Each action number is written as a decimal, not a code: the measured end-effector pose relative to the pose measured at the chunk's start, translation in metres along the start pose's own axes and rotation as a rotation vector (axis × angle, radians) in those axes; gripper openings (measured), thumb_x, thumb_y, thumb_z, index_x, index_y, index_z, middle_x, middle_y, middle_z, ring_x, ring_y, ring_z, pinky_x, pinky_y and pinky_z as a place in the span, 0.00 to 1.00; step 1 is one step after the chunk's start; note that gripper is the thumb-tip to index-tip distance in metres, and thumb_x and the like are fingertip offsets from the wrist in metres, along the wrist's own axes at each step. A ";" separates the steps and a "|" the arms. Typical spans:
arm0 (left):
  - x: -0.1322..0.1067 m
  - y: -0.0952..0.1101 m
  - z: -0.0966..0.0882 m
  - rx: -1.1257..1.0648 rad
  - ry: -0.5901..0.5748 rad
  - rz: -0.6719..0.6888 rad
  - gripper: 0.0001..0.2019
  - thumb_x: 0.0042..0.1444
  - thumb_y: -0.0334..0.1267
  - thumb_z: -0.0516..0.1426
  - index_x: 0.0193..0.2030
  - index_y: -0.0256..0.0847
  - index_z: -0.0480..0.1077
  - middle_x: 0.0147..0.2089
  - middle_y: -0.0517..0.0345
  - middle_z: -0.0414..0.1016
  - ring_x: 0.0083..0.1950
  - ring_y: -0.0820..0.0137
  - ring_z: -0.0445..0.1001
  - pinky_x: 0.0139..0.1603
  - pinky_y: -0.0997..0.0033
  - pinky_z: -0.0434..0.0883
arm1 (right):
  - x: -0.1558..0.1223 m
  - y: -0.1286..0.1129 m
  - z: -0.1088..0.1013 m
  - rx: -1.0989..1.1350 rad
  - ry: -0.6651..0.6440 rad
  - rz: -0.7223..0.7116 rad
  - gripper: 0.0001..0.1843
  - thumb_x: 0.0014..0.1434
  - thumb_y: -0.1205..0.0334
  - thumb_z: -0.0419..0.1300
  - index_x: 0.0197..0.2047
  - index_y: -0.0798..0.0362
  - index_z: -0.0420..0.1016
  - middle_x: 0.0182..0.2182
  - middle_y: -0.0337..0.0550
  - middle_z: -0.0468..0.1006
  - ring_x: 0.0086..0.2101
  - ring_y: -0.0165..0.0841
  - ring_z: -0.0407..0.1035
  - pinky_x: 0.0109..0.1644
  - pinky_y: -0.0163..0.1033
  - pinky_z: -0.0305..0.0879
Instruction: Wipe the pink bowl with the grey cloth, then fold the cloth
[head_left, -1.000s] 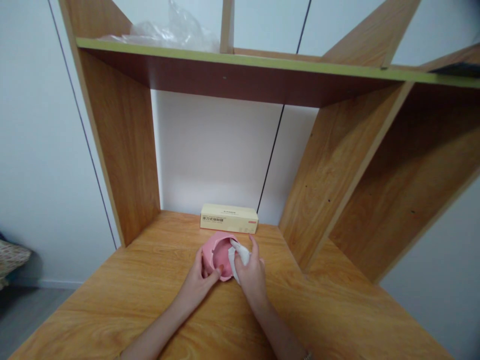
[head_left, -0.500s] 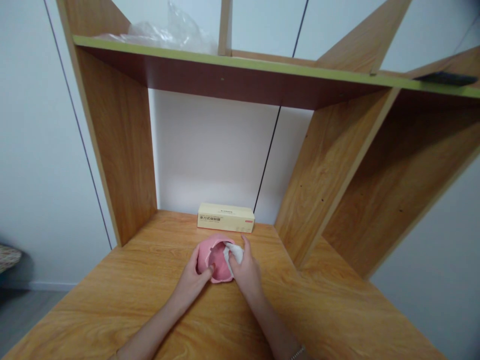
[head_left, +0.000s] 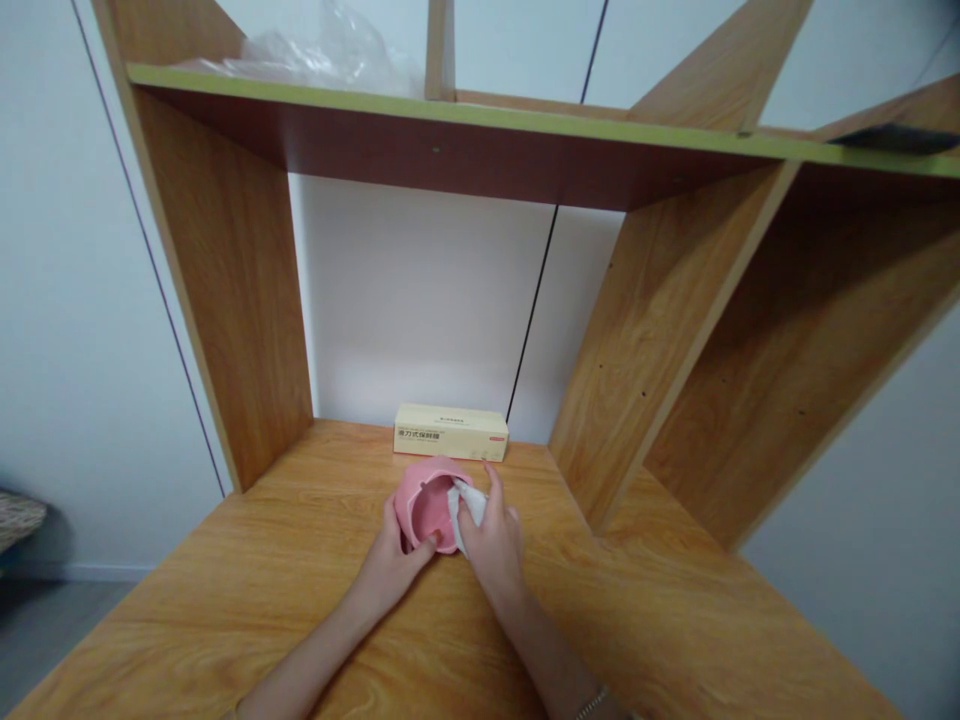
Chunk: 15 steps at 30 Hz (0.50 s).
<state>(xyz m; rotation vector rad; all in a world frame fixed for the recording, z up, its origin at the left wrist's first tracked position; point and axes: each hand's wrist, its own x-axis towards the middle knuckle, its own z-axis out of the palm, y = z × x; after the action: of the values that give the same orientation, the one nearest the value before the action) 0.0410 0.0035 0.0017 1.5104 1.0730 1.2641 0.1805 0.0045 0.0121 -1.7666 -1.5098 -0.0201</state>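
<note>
A pink bowl (head_left: 426,498) is tilted on its side on the wooden desk (head_left: 300,600), its opening facing me. My left hand (head_left: 394,560) grips its left rim, thumb at the lower edge. My right hand (head_left: 491,545) is closed on a white cloth (head_left: 466,503) and presses it against the bowl's right inner side.
A long beige box (head_left: 450,433) with printed text lies just behind the bowl against the white wall. Wooden uprights (head_left: 247,300) flank the bay, and a shelf (head_left: 450,120) above carries crumpled clear plastic (head_left: 315,55). A dark flat object (head_left: 892,138) lies on the right shelf.
The bowl and both hands have stayed in place with small shifts; the cloth has moved slightly along the bowl's right rim. The view has tipped a little.
</note>
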 end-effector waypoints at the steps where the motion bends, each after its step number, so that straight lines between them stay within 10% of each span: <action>1: 0.001 0.000 0.000 -0.014 0.009 0.006 0.30 0.45 0.41 0.58 0.54 0.36 0.52 0.50 0.48 0.67 0.51 0.62 0.67 0.53 0.62 0.62 | 0.000 -0.001 -0.001 -0.046 0.029 -0.005 0.27 0.54 0.59 0.50 0.57 0.56 0.57 0.34 0.47 0.77 0.33 0.38 0.70 0.39 0.39 0.59; 8: 0.000 0.007 -0.003 -0.045 -0.014 0.013 0.26 0.43 0.33 0.55 0.52 0.37 0.58 0.47 0.51 0.70 0.47 0.62 0.69 0.50 0.62 0.64 | 0.000 0.001 -0.005 -0.048 0.137 -0.077 0.24 0.53 0.59 0.52 0.54 0.56 0.60 0.30 0.43 0.78 0.34 0.39 0.71 0.41 0.39 0.57; 15: 0.003 0.001 -0.005 -0.077 0.016 0.023 0.28 0.43 0.33 0.56 0.54 0.39 0.57 0.52 0.51 0.67 0.53 0.61 0.65 0.54 0.63 0.61 | 0.001 0.002 0.000 0.054 -0.129 0.116 0.27 0.54 0.56 0.49 0.58 0.51 0.55 0.37 0.45 0.77 0.35 0.39 0.72 0.35 0.38 0.62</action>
<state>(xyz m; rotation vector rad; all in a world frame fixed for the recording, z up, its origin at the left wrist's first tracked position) 0.0360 0.0063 0.0038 1.4609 1.0088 1.3199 0.1825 0.0056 0.0117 -1.8385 -1.4807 0.1949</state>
